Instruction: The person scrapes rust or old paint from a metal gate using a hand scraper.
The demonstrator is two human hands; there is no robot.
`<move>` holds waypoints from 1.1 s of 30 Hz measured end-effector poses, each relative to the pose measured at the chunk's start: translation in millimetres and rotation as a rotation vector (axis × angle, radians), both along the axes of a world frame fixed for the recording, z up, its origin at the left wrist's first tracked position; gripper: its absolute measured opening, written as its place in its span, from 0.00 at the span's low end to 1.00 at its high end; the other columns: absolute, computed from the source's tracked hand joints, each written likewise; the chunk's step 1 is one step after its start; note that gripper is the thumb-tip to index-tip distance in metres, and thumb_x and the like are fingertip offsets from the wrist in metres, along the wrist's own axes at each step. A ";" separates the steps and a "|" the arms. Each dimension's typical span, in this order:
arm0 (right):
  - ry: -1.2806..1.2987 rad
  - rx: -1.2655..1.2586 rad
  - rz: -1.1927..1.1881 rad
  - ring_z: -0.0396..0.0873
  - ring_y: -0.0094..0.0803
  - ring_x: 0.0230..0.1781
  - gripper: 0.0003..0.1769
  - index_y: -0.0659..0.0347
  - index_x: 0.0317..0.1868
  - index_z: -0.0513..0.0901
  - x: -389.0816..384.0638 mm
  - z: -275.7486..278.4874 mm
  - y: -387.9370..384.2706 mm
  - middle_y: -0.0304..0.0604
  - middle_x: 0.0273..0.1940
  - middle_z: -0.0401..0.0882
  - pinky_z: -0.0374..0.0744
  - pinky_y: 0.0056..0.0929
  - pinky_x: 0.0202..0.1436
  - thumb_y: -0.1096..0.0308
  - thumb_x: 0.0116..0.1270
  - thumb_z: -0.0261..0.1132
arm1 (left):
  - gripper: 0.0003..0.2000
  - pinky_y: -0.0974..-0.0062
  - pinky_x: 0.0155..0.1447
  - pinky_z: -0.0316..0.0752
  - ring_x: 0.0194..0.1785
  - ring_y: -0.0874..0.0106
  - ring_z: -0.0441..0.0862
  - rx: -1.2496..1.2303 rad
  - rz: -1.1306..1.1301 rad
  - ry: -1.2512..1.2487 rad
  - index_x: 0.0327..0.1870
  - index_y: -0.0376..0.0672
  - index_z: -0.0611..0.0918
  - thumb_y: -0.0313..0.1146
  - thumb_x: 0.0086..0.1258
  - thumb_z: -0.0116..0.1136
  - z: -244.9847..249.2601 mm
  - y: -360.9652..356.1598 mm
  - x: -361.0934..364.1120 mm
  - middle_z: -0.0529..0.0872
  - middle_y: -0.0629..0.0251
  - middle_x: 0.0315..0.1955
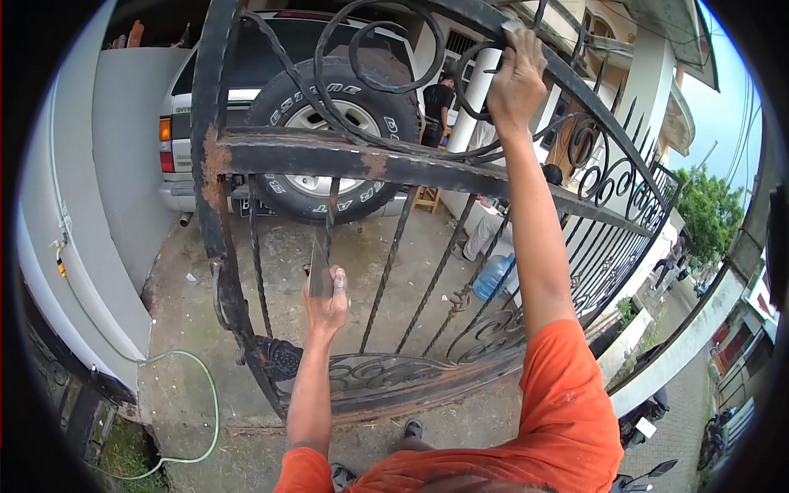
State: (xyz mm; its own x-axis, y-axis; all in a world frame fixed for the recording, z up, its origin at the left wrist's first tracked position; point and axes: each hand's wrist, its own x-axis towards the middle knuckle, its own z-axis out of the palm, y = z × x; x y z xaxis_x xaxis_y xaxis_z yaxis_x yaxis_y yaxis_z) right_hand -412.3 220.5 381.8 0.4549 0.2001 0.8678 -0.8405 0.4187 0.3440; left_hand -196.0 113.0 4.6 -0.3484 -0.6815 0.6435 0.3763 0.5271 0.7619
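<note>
My left hand (328,306) is closed around a flat grey blade-like piece (321,278), with the thumb pressed on its face. It is held upright beside a twisted bar of the black iron gate (296,149). My right hand (517,78) is raised to the gate's sloping top rail, fingers bent and pressed together there. A small pale piece (511,25) shows at its fingertips, too little to name. Brown rust patches (217,160) mark the gate's frame where black paint is worn.
Behind the gate stands a parked car (182,103) with a spare wheel (333,135). A person in dark clothing (437,103) is near a white pillar. A blue water jug (493,277) sits beyond the bars. A green hose (215,394) curves over the ground at left.
</note>
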 end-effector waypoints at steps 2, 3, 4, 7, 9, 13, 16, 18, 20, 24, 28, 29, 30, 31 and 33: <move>-0.230 -0.040 0.141 0.75 0.50 0.67 0.18 0.62 0.58 0.84 -6.4 2.7 27.8 0.51 0.61 0.82 0.68 0.37 0.74 0.73 0.75 0.52 | 0.19 0.65 0.33 0.73 0.24 0.70 0.75 -0.137 0.165 -0.040 0.27 0.40 0.74 0.41 0.82 0.46 -6.3 -4.3 -7.4 0.69 0.67 0.17; -0.201 -0.180 0.037 0.74 0.49 0.68 0.17 0.60 0.59 0.84 -6.3 4.6 11.3 0.52 0.61 0.82 0.67 0.42 0.74 0.72 0.76 0.53 | 0.19 0.65 0.33 0.73 0.24 0.70 0.75 -0.141 0.171 -0.054 0.27 0.40 0.74 0.41 0.82 0.46 -8.9 -5.8 -6.0 0.69 0.67 0.17; -0.177 -0.174 0.024 0.71 0.51 0.70 0.18 0.59 0.60 0.84 12.2 6.3 -8.1 0.53 0.63 0.80 0.64 0.46 0.75 0.69 0.76 0.54 | 0.19 0.64 0.35 0.72 0.25 0.68 0.77 -0.120 0.116 -0.062 0.28 0.39 0.75 0.42 0.81 0.46 -9.6 -6.0 -5.3 0.70 0.65 0.18; 0.026 0.061 -0.044 0.70 0.52 0.71 0.24 0.67 0.67 0.76 75.5 8.7 -65.3 0.55 0.67 0.76 0.62 0.52 0.77 0.65 0.74 0.59 | 0.19 0.61 0.35 0.71 0.26 0.62 0.78 -0.094 0.028 -0.075 0.29 0.39 0.75 0.43 0.81 0.47 -11.8 -15.1 -1.1 0.73 0.61 0.19; 0.005 0.096 -0.047 0.71 0.50 0.70 0.19 0.60 0.63 0.80 59.6 7.1 -38.3 0.52 0.65 0.78 0.64 0.51 0.75 0.66 0.75 0.58 | 0.20 0.60 0.35 0.70 0.26 0.59 0.78 -0.074 -0.022 -0.083 0.28 0.39 0.76 0.44 0.80 0.48 -13.5 -15.6 -1.7 0.75 0.59 0.19; -0.285 -0.055 0.049 0.80 0.45 0.56 0.16 0.57 0.58 0.82 -16.1 8.1 57.8 0.47 0.55 0.82 0.72 0.44 0.67 0.70 0.76 0.52 | 0.19 0.61 0.35 0.66 0.26 0.63 0.70 -0.095 0.080 -0.039 0.29 0.38 0.76 0.43 0.80 0.47 -4.6 -1.8 -4.5 0.72 0.62 0.20; -0.326 -0.130 -0.035 0.79 0.48 0.58 0.16 0.59 0.58 0.81 -20.9 19.3 45.4 0.47 0.56 0.81 0.72 0.48 0.67 0.70 0.76 0.51 | 0.19 0.57 0.33 0.66 0.24 0.55 0.70 -0.155 0.185 0.007 0.26 0.39 0.75 0.41 0.78 0.48 2.7 0.1 -6.4 0.72 0.56 0.19; -0.149 -0.079 -0.066 0.74 0.47 0.67 0.19 0.51 0.65 0.79 49.0 10.0 -30.0 0.47 0.63 0.79 0.64 0.59 0.73 0.65 0.77 0.54 | 0.18 0.56 0.33 0.66 0.24 0.54 0.71 -0.143 0.180 -0.015 0.26 0.39 0.75 0.41 0.78 0.49 -0.5 -2.1 -5.1 0.72 0.55 0.19; 0.054 0.172 0.017 0.70 0.50 0.72 0.23 0.66 0.66 0.77 125.5 4.8 -94.7 0.54 0.67 0.76 0.62 0.53 0.77 0.65 0.74 0.59 | 0.19 0.56 0.34 0.67 0.27 0.53 0.74 -0.118 0.147 0.008 0.26 0.38 0.75 0.42 0.77 0.50 -8.4 -8.4 -7.5 0.74 0.54 0.21; 0.047 0.216 0.049 0.69 0.47 0.73 0.23 0.66 0.65 0.78 163.3 19.9 -112.5 0.53 0.67 0.77 0.62 0.54 0.77 0.63 0.76 0.55 | 0.19 0.54 0.37 0.71 0.33 0.47 0.79 -0.115 0.179 -0.091 0.29 0.37 0.78 0.43 0.78 0.49 -0.8 -4.5 -2.7 0.79 0.52 0.25; 0.193 0.295 0.066 0.68 0.46 0.74 0.23 0.65 0.66 0.78 201.0 7.4 -165.1 0.50 0.68 0.76 0.60 0.54 0.78 0.62 0.76 0.55 | 0.16 0.52 0.47 0.77 0.43 0.43 0.83 -0.030 0.109 -0.137 0.41 0.38 0.83 0.43 0.77 0.52 1.8 -3.2 1.1 0.84 0.49 0.36; 0.332 0.439 0.103 0.68 0.46 0.74 0.23 0.65 0.66 0.77 213.6 9.1 -177.4 0.50 0.69 0.75 0.59 0.54 0.78 0.62 0.76 0.55 | 0.16 0.52 0.47 0.77 0.43 0.43 0.83 -0.025 0.131 -0.130 0.41 0.38 0.83 0.43 0.77 0.52 0.6 -5.0 2.1 0.84 0.49 0.36; 0.320 0.431 0.107 0.68 0.46 0.74 0.23 0.63 0.66 0.77 220.9 20.2 -185.7 0.49 0.69 0.75 0.59 0.54 0.78 0.61 0.76 0.54 | 0.16 0.52 0.47 0.77 0.43 0.43 0.83 -0.016 0.091 -0.128 0.42 0.37 0.82 0.43 0.77 0.52 -3.2 -6.3 0.2 0.84 0.49 0.37; 0.245 0.414 0.080 0.68 0.46 0.74 0.23 0.62 0.66 0.78 232.3 30.7 -183.5 0.48 0.69 0.75 0.59 0.55 0.78 0.60 0.77 0.54 | 0.17 0.51 0.47 0.77 0.44 0.42 0.83 -0.006 0.046 -0.122 0.42 0.36 0.82 0.44 0.77 0.53 -4.1 -7.5 -1.8 0.84 0.49 0.37; 0.143 0.375 0.004 0.68 0.44 0.74 0.22 0.62 0.65 0.78 249.8 38.8 -180.8 0.48 0.69 0.75 0.59 0.56 0.78 0.61 0.77 0.53 | 0.17 0.50 0.47 0.76 0.45 0.41 0.83 -0.002 0.069 -0.142 0.41 0.38 0.83 0.45 0.77 0.51 7.6 -1.4 5.3 0.84 0.47 0.40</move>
